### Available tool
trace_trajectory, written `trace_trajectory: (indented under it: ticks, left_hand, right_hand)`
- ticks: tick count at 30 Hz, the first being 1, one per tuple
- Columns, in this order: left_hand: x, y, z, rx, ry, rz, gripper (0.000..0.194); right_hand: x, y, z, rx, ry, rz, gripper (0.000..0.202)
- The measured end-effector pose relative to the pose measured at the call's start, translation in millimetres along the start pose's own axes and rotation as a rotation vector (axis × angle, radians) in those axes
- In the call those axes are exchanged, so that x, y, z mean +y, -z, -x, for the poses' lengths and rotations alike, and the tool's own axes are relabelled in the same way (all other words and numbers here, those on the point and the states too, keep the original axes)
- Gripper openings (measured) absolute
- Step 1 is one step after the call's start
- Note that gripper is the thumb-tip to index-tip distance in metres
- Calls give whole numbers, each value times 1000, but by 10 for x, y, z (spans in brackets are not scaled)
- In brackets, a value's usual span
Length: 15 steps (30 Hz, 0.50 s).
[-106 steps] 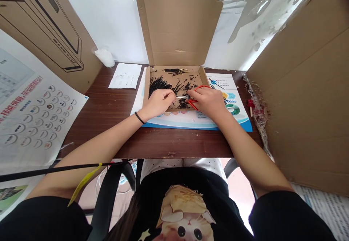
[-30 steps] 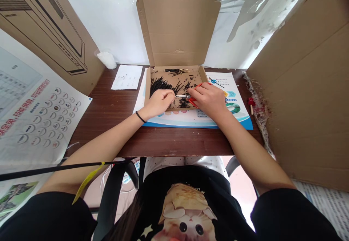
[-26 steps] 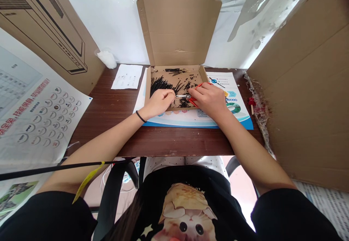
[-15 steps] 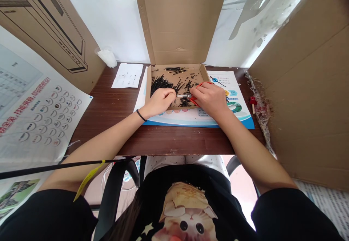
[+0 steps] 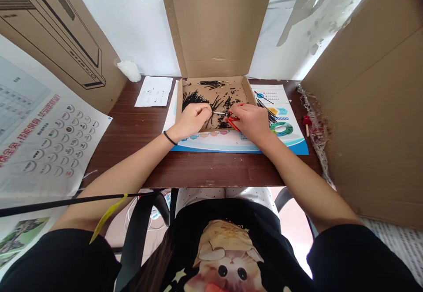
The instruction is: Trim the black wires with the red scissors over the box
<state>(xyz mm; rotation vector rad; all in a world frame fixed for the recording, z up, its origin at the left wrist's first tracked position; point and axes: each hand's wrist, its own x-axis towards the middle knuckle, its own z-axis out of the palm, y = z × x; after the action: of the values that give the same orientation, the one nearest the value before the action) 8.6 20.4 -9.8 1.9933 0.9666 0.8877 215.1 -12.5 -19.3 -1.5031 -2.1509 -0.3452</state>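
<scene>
Poster [image 5: 36,127], 9 o'clock: red Chinese headline ending "!", mostly illegible to me.
Desk sheet [image 5: 228,145], 2 o'clock: print too small for me.
Shirt [image 5: 228,250], 6 o'clock: lettering I can't read.

You work with two hands [image 5: 195,116] [image 5: 253,120], one pair of scissors [image 5: 228,114], one open carton [image 5: 216,32], and black strips [image 5: 192,100] too many to count.

A black short-sleeved shirt [image 5: 279,248] bears a cat print [image 5: 228,259]; beyond the shirt, dotted white legwear [image 5: 200,194]; farther, a black wristband [image 5: 170,138].
</scene>
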Motion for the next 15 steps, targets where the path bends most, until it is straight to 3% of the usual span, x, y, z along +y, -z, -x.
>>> trace_trajectory:
  ticks: [6,12,15]
  left_hand:
    - [6,-12,8,12,21,23,24]
    - [-8,-5,-11,75,77,77,22]
    - [-4,-10,-1,65,94,93,22]
  right_hand:
    - [119,31,-20,102,-220,15,32]
    - [93,84,-18,158,89,77,23]
    - [76,90,-16,140,159,97,24]
